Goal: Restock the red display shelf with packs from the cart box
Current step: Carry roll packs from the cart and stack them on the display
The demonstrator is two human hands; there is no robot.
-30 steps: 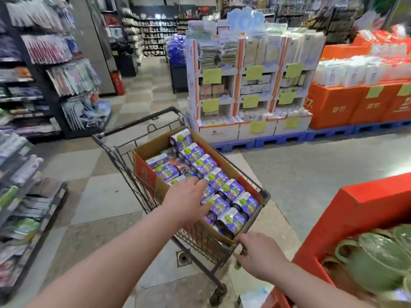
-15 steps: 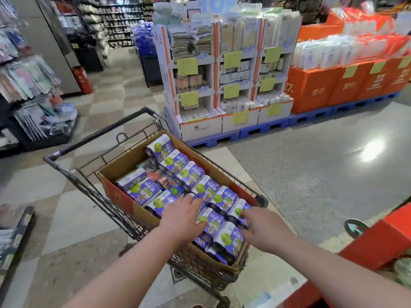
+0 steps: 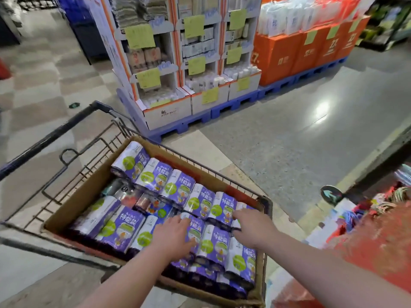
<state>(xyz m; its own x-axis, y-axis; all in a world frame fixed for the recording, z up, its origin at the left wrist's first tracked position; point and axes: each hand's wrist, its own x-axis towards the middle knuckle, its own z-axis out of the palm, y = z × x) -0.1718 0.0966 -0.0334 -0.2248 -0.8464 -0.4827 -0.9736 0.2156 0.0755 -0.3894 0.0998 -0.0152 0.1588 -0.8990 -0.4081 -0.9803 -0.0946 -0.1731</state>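
Observation:
A cardboard box [image 3: 87, 192] sits in the wire shopping cart [image 3: 53, 135], filled with several purple-and-white packs [image 3: 153, 174] lying in rows. My left hand [image 3: 173, 234] rests flat on the packs at the near side of the box, fingers spread. My right hand [image 3: 253, 227] reaches in from the right, its fingers stretched over the pack ends near the box's right wall. One pack [image 3: 214, 241] lies between the two hands. The red display shelf [image 3: 378, 241] shows blurred at the lower right, beside the cart.
White cardboard display stands [image 3: 178, 63] on blue pallets [image 3: 191, 123] rise just beyond the cart. Orange boxes [image 3: 300, 52] topped with white packs stand to their right. Grey floor [image 3: 289, 141] lies open between the cart and those displays.
The view has swung down and right and come closer to the box. My right hand left the cart's near rim and reached onto the packs. My left hand stays on them.

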